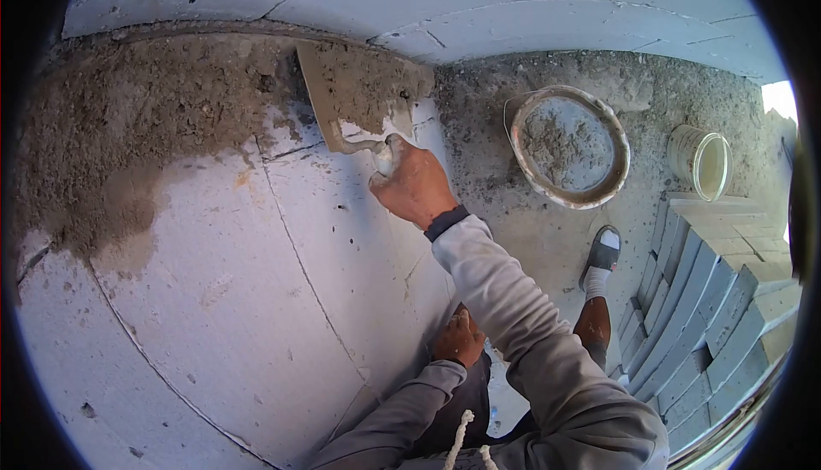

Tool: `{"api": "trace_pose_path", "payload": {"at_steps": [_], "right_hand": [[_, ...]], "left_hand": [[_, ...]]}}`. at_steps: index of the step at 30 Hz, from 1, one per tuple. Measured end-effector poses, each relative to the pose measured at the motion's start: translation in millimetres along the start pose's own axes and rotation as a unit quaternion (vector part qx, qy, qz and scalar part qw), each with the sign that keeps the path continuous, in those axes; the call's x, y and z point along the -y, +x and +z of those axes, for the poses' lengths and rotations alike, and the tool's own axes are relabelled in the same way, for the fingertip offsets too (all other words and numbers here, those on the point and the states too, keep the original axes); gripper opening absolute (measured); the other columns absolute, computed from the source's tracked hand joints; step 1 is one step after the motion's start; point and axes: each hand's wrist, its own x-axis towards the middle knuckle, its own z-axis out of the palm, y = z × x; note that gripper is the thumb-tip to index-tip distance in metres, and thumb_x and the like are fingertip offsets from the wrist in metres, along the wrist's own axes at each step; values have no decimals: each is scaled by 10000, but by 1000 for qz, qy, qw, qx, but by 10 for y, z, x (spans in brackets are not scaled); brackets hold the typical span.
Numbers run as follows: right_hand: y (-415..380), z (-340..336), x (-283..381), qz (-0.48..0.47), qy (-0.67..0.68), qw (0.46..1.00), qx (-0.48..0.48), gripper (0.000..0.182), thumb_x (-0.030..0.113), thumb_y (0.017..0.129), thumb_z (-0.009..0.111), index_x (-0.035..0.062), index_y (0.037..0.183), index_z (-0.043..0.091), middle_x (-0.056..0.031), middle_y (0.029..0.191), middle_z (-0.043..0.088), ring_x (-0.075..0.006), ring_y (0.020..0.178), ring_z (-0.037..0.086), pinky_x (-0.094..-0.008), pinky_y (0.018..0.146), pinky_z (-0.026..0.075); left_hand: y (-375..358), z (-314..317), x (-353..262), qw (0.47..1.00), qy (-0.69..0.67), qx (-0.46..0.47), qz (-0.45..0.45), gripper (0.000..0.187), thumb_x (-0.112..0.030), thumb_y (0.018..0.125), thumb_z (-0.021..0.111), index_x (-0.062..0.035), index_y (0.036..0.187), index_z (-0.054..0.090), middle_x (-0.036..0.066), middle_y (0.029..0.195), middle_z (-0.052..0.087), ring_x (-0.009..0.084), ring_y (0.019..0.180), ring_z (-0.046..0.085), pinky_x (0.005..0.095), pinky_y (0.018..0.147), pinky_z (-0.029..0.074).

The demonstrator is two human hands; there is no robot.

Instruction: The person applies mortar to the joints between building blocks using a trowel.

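Observation:
My right hand (415, 186) is closed around the handle of a trowel (317, 98). The flat blade touches the wet grey-brown mortar (184, 98) spread over the upper part of the white blocks (248, 265). Smears of mortar lie around the blade and just below it. Lower down, my left hand (460, 339) rests at the right edge of the blocks, near my leg. Its fingers are curled together, and whatever may be inside them is hidden.
A round bucket (623, 162) of mortar stands on the gritty floor, with a smaller pale bucket (711, 166) to its right. Stacked blocks (684, 299) fill the lower right. My sandalled foot (604, 252) is beside them. A block wall (547, 8) runs along the top.

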Motion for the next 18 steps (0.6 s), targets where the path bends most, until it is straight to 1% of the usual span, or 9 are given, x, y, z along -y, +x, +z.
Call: {"api": "trace_pose_path", "payload": {"at_steps": [2,5,7,8,10,12,14,16,18], "right_hand": [[-136,-26,152,-11,7,1000,24,430,190,715,660,-36,1065,552,-248,826,654,-401,842,645,-438,763,517],[-296,-9,198,-43,42,997,47,386,176,712,662,-12,1033,558,-229,806,650,-380,806,645,-415,740,513],[-361,-84,84,-40,212,967,133,332,168,710,666,14,988,567,-205,803,645,-340,760,633,-388,716,498],[-418,-125,-7,-53,232,963,124,295,179,721,678,25,950,574,-159,775,620,-274,703,598,-354,684,481],[-614,-364,-250,-38,253,957,134,281,183,735,690,25,937,574,-105,752,596,-188,695,570,-316,670,471],[-883,-645,-557,17,281,955,98,285,181,744,696,22,950,579,-59,732,566,-130,683,529,-289,655,460],[-1143,-886,-925,59,300,951,-48,284,169,752,687,14,964,580,-51,756,588,-99,686,524,-274,659,463],[-1216,-1072,-1677,91,165,966,-176,310,165,768,677,-10,1007,585,-118,831,649,-178,708,622,-301,673,488],[-1165,-1440,-2295,192,-76,965,-163,363,207,792,656,0,1080,581,-198,937,674,-318,849,675,-381,744,513]], "left_hand": [[38,42,56,998,28,44,34,626,-419,863,539,-39,1348,427,206,1305,499,350,1158,533,451,924,472],[-42,-42,4,995,74,26,59,632,-425,860,542,-41,1349,428,209,1295,507,355,1141,544,446,919,477],[-69,-134,-95,998,54,21,17,634,-432,866,537,-41,1353,427,211,1299,504,361,1146,540,448,925,473],[-68,-151,-142,999,32,18,-22,637,-440,871,533,-41,1356,426,212,1303,501,367,1150,537,450,932,469],[-23,-101,-164,1000,13,-3,-15,638,-441,880,524,-43,1366,415,212,1308,498,370,1156,532,452,939,465],[-42,-45,-197,1000,-10,-20,-12,640,-443,888,515,-44,1376,404,212,1313,495,373,1163,527,454,946,461],[-43,-46,-224,1000,-5,-14,-24,633,-439,901,496,-43,1384,394,212,1329,485,376,1181,515,456,966,449],[5,15,-204,1000,-8,-19,-21,633,-443,902,491,-42,1382,395,210,1335,482,375,1186,512,455,970,446],[-36,122,-181,1000,-8,-5,-7,634,-447,902,487,-42,1381,396,208,1340,479,373,1190,510,455,974,443]]}}
